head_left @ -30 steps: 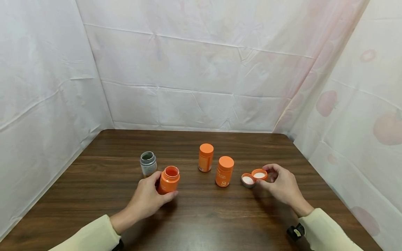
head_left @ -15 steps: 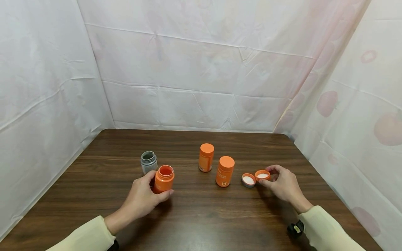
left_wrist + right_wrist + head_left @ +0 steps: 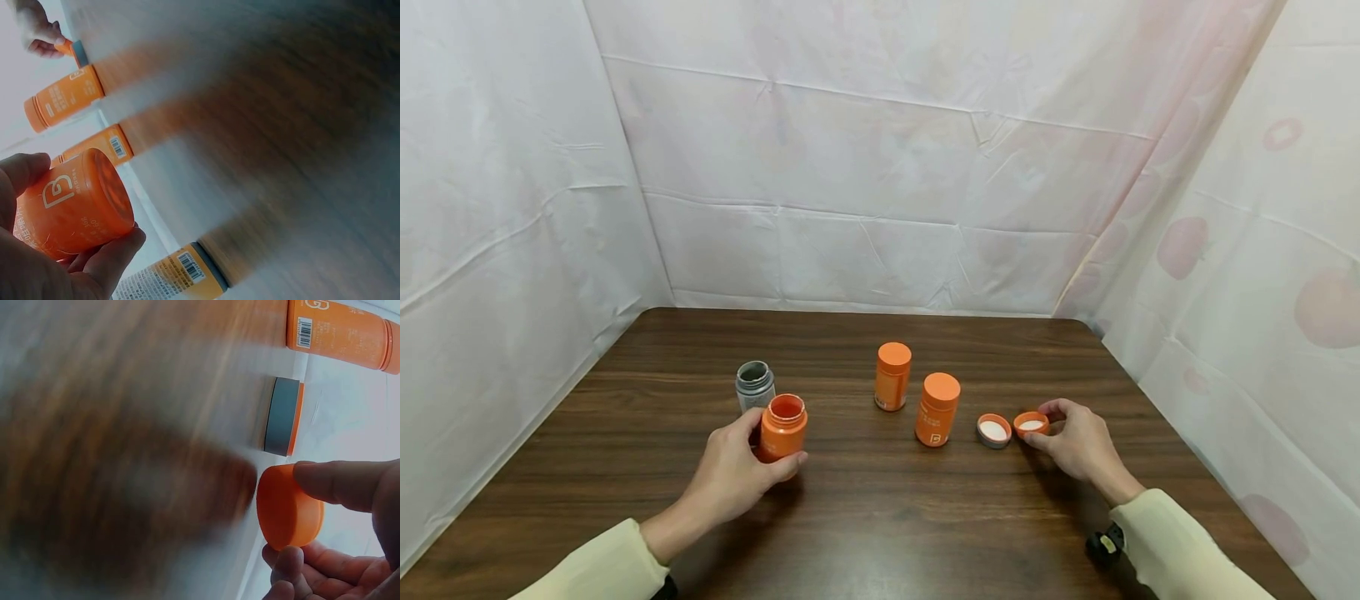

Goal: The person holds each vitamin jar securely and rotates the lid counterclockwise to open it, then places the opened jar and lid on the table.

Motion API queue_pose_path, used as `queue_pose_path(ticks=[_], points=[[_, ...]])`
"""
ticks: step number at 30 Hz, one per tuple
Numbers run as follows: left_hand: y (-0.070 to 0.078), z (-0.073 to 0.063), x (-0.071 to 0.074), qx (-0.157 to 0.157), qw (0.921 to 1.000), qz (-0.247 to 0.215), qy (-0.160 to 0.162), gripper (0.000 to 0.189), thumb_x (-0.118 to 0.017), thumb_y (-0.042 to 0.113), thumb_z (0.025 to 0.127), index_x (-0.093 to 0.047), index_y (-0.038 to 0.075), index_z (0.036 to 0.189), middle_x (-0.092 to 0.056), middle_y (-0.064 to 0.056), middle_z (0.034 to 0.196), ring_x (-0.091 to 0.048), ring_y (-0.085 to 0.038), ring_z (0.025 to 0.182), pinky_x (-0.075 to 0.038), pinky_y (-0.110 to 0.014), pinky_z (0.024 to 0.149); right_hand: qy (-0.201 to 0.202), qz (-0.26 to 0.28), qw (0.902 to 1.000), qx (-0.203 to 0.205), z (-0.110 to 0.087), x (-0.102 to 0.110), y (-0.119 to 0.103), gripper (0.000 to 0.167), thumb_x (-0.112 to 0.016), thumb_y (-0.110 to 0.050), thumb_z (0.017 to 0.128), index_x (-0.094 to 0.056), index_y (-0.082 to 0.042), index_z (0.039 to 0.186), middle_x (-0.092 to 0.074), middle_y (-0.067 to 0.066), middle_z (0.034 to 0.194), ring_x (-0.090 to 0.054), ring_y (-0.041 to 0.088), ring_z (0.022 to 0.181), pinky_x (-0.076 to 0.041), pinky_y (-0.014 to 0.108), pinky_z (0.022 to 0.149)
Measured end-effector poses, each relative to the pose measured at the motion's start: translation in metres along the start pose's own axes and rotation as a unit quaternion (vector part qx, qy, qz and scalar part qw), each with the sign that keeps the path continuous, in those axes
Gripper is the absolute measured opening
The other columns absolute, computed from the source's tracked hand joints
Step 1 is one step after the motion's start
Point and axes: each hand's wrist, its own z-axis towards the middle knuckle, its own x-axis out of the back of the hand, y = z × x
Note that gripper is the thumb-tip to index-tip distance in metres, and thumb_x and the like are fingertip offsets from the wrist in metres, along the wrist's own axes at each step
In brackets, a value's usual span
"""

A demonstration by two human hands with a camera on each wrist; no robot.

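Observation:
My left hand [image 3: 730, 468] grips an open orange bottle [image 3: 784, 433] round its body, mouth up; the left wrist view shows its base raised off the table. Behind it stands an uncapped grey-topped bottle [image 3: 755, 387], partly hidden, with a yellow lower label [image 3: 187, 272]. On the right, my right hand [image 3: 1084, 446] pinches an orange cap [image 3: 289, 506] between thumb and fingers, its white inner side facing up in the head view. Just left of that cap, a grey cap [image 3: 994, 432] lies upside down on the table, showing an orange rim and white liner.
Two capped orange bottles stand mid-table: a farther bottle [image 3: 892, 379] and a nearer bottle [image 3: 936, 412]. The dark wooden table [image 3: 880, 517] meets pale curtains [image 3: 865, 167] at its back and sides.
My left hand has moved left with the orange bottle, closer to the grey-topped one. My right hand has shifted the orange cap slightly right, opening a small gap to the grey cap.

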Motion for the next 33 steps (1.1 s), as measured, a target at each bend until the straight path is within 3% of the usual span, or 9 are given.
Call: queue_pose_path(ticks=[9,21,25,33], points=[[-0.004,-0.001,0.002,0.009,1.0000,0.001,-0.002,0.054,-0.095,0.027,0.072,-0.065,0.013,0.115,-0.073,-0.001,0.102,-0.067,-0.012,0.086,-0.056,-0.035,0.078,-0.019,-0.013,0.9996,-0.018,0.001,0.001,0.002,0.045,-0.087,-0.019,0.081,-0.063,0.000,0.113,-0.070,0.015,0.101,-0.063,0.027,0.087,-0.048,0.037,0.070],[-0.008,-0.002,0.006,0.026,0.9996,0.013,-0.005,0.056,-0.094,0.032,0.074,-0.065,0.012,0.117,-0.073,-0.003,0.104,-0.066,-0.014,0.087,-0.055,-0.037,0.079,-0.042,-0.020,0.9983,-0.035,0.000,0.003,0.002,0.046,-0.088,-0.015,0.079,-0.062,-0.001,0.114,-0.068,0.016,0.106,-0.059,0.022,0.080,-0.048,0.039,0.072],[-0.009,-0.002,0.010,0.033,0.9991,0.026,-0.005,0.059,-0.094,0.037,0.074,-0.064,0.011,0.118,-0.073,-0.004,0.105,-0.067,-0.017,0.088,-0.054,-0.041,0.080,-0.037,-0.022,0.9987,-0.025,-0.004,0.008,-0.001,0.045,-0.085,-0.018,0.081,-0.062,-0.001,0.116,-0.067,0.017,0.110,-0.060,0.023,0.082,-0.049,0.041,0.073],[-0.014,-0.001,0.016,0.041,0.9981,0.046,-0.003,0.060,-0.092,0.034,0.076,-0.062,0.006,0.120,-0.072,-0.010,0.108,-0.068,-0.023,0.092,-0.054,-0.046,0.083,-0.018,-0.021,0.9994,0.018,-0.010,0.017,-0.013,0.056,-0.084,-0.036,0.085,-0.063,0.000,0.122,-0.067,0.018,0.116,-0.063,0.038,0.104,-0.051,0.051,0.082]])
